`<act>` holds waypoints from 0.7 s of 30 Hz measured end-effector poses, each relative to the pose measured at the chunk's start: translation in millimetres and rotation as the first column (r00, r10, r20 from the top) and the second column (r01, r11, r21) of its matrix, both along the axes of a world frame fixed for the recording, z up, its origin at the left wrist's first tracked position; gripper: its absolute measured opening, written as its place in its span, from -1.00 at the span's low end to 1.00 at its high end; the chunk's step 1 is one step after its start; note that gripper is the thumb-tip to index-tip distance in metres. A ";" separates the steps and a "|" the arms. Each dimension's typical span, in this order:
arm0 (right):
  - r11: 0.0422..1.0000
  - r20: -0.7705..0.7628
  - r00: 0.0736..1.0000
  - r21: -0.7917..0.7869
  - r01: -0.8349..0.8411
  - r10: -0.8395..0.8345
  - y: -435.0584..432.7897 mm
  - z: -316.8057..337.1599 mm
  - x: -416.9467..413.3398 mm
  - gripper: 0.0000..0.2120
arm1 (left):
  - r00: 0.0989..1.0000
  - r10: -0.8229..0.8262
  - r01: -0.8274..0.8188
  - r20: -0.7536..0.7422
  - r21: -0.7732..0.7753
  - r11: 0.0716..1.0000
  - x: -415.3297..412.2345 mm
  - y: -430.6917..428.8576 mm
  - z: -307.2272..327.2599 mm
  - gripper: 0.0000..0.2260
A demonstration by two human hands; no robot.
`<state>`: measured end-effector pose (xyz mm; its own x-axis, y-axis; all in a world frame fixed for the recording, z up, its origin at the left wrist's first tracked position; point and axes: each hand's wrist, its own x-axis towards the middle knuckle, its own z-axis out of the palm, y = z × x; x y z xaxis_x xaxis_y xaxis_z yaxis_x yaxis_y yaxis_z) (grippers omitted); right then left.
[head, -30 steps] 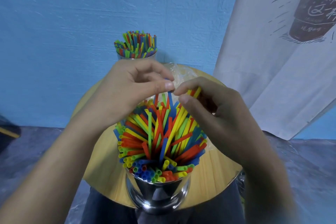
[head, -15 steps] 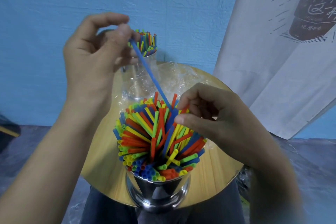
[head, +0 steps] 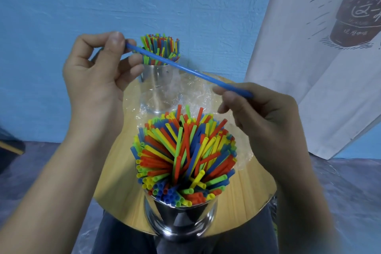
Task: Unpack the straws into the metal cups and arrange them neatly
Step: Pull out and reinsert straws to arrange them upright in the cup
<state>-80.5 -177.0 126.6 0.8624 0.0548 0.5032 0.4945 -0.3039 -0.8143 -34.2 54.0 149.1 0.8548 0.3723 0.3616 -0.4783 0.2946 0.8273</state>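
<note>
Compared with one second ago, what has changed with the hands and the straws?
The left hand pulled one blue straw up out of the near cup and now pinches its end. The right hand left the packed straws and took hold of the straw's other end. The far cup, the plastic wrap and the table stayed in place.

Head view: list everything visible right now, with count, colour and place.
blue straw: one, blue, held above the table
near metal cup: one, silver, table's near edge, packed with mixed-colour straws
far metal cup: one, silver, table's far side, likewise full
plastic wrap: one, clear, crumpled, behind the near cup
table: one, round, wood
cloth: one, white, printed, right background
left hand: pinches one end of the straw
right hand: holds the other end
</note>
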 end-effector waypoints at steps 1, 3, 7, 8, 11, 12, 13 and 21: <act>0.999 0.014 1.000 0.029 0.013 -0.014 -0.7 0.1 -0.2 -0.83 | 0.999 -0.018 0.018 -0.028 0.017 1.000 0.3 0.2 -2.2 -0.89; 0.990 0.034 0.999 0.139 -0.002 -0.003 -0.3 2.0 -1.4 -0.83 | 0.992 -0.080 0.088 -0.097 0.076 0.993 -0.1 1.0 -6.3 -0.89; 0.937 0.073 0.997 0.345 -0.062 0.039 1.4 6.3 -1.1 -0.79 | 0.953 -0.182 0.245 -0.243 0.261 0.934 -2.9 5.3 -13.3 -0.89; 0.931 0.080 0.996 0.359 -0.069 0.043 1.9 6.9 -1.1 -0.79 | 0.946 -0.194 0.274 -0.260 0.316 0.908 -3.5 6.8 -14.5 -0.88; 0.913 0.091 0.995 0.403 -0.068 0.033 2.2 7.9 -1.2 -0.85 | 0.944 -0.215 0.316 -0.252 0.487 0.814 -7.6 10.8 -15.9 -0.84; 0.902 0.095 0.995 0.428 -0.055 0.016 1.9 8.7 -1.6 -0.85 | 0.946 -0.222 0.318 -0.235 0.549 0.773 -9.6 13.7 -15.0 -0.82; 0.889 0.099 0.995 0.456 -0.041 -0.005 1.1 10.1 -2.2 -0.83 | 0.941 -0.247 0.338 -0.230 0.601 0.725 -12.1 17.3 -13.0 -0.82; 0.949 0.021 1.000 0.315 -0.008 0.001 2.4 13.5 -5.6 -0.88 | 0.893 -0.275 0.442 -0.356 0.808 0.390 -24.2 29.2 -7.9 -0.71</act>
<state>-86.1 -174.7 140.1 0.8522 -0.1055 0.5124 0.5122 -0.0309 -0.8583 -58.5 83.2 141.2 0.8979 -0.4074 0.1667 -0.3661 -0.4809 0.7967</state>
